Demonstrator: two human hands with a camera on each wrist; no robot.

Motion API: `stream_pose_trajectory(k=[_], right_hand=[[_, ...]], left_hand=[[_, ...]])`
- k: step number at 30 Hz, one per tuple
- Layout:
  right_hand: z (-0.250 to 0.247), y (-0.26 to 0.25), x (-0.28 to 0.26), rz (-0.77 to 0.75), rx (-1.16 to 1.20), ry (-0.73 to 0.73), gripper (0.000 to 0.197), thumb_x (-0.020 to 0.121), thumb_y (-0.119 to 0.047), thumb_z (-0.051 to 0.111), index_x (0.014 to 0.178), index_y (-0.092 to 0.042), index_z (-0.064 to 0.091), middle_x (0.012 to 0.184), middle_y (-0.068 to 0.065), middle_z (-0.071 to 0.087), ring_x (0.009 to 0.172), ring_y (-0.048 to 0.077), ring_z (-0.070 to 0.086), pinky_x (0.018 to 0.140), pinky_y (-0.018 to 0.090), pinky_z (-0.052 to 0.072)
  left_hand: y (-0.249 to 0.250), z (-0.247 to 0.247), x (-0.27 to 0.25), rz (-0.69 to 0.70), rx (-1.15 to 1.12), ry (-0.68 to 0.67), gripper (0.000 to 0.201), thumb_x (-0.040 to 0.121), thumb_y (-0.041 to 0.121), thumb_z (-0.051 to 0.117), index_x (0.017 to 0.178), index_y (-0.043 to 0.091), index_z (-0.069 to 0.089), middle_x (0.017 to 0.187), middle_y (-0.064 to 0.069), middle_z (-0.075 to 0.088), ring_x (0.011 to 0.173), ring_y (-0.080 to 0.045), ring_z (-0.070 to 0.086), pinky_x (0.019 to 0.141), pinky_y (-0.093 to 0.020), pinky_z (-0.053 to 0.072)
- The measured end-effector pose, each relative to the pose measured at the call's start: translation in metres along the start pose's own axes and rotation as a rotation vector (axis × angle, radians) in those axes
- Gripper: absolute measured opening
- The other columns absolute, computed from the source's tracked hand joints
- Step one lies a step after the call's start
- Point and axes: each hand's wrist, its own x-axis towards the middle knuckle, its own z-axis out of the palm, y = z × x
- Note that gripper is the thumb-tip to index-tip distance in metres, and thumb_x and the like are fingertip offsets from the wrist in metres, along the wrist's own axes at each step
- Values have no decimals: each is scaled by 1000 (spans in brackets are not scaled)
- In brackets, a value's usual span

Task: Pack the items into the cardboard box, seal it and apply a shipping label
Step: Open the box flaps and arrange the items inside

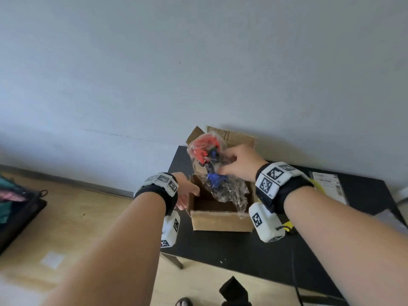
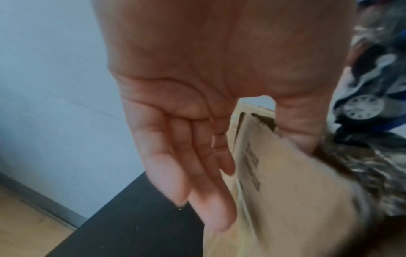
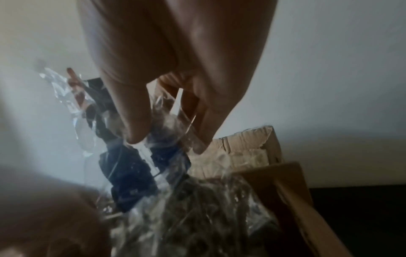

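An open cardboard box (image 1: 220, 221) stands on the black table (image 1: 242, 259) against the wall. My right hand (image 1: 231, 165) grips a clear plastic bag (image 1: 223, 186) of red, blue and black toys. The bag's lower end hangs inside the box while its top sticks up above the rim. In the right wrist view my right hand (image 3: 167, 142) pinches the bag (image 3: 131, 173) above the box (image 3: 290, 187). My left hand (image 1: 191, 191) holds the box's left wall. In the left wrist view the left hand (image 2: 261, 182) has its thumb inside the box (image 2: 285, 200) and its fingers (image 2: 211, 200) outside, beside the bag (image 2: 373, 104).
A shipping label sheet (image 1: 329, 186) lies on the table at the right, with a yellow object (image 1: 318, 184) partly hidden behind my right wrist. The box's rear flaps (image 1: 234, 135) lean on the wall. A dark case (image 1: 17, 208) sits on the wooden floor at left.
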Motion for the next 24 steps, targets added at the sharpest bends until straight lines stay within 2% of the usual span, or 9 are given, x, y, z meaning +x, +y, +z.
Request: stream_pose_trajectory(k=[2, 5, 7, 10, 12, 15, 18, 21, 24], right_hand=[[8, 3, 3, -2, -87, -26, 33, 78, -28, 77, 110, -19, 71, 99, -5, 70, 90, 13, 61, 81, 26, 41], [15, 9, 7, 27, -254, -102, 11, 80, -32, 74, 83, -24, 67, 82, -8, 64, 80, 15, 59, 72, 28, 42], [19, 10, 9, 10, -400, -129, 14, 83, -32, 70, 75, -28, 60, 77, -9, 58, 78, 15, 56, 71, 28, 42], [24, 5, 14, -40, -625, -138, 13, 85, -33, 65, 78, -25, 57, 81, -8, 54, 77, 17, 54, 69, 30, 43], [26, 4, 17, -85, -708, -148, 18, 83, -37, 65, 79, -22, 55, 85, -5, 54, 76, 17, 54, 67, 31, 47], [26, 8, 12, -107, -853, -226, 26, 80, -40, 64, 91, -18, 58, 87, -3, 51, 73, 16, 52, 63, 31, 45], [32, 10, 3, -90, -1126, -408, 19, 81, -33, 61, 91, -18, 67, 86, 0, 60, 75, 18, 59, 65, 33, 53], [41, 1, 8, -84, -1182, -450, 14, 85, -25, 61, 93, -16, 69, 88, 3, 66, 80, 21, 63, 70, 34, 55], [51, 0, 15, -63, -1155, -482, 20, 89, -18, 62, 108, -12, 65, 102, 6, 66, 94, 25, 63, 71, 32, 47]], left_hand=[[3, 2, 8, 52, 132, 10, 24, 87, 26, 60, 98, 6, 67, 81, -11, 74, 70, -24, 72, 77, -39, 60], [4, 1, 17, 124, 287, 26, 18, 90, 26, 54, 92, 12, 66, 89, -7, 71, 78, -24, 69, 81, -35, 58], [2, -2, 22, 148, 317, 46, 16, 89, 26, 57, 82, 13, 64, 83, -6, 70, 76, -24, 68, 79, -35, 58], [-1, -4, 30, 174, 330, 47, 18, 88, 25, 61, 73, 15, 59, 74, -3, 65, 76, -23, 65, 81, -35, 57], [-2, -6, 31, 188, 298, 43, 15, 90, 25, 60, 84, 11, 63, 83, -6, 65, 80, -24, 64, 82, -34, 55], [-6, -10, 31, 186, 209, 28, 21, 89, 23, 63, 103, 8, 64, 91, -7, 66, 83, -25, 64, 82, -34, 55], [-6, -8, 32, 140, 25, -42, 35, 78, 14, 72, 111, 10, 61, 99, -13, 69, 87, -32, 70, 82, -46, 58], [1, -6, 30, 156, 23, -8, 32, 79, 11, 68, 109, 6, 61, 101, -17, 69, 90, -35, 69, 82, -48, 58], [5, -4, 29, 156, 32, 17, 26, 80, 10, 66, 105, 4, 62, 103, -18, 69, 92, -34, 69, 83, -47, 57]])
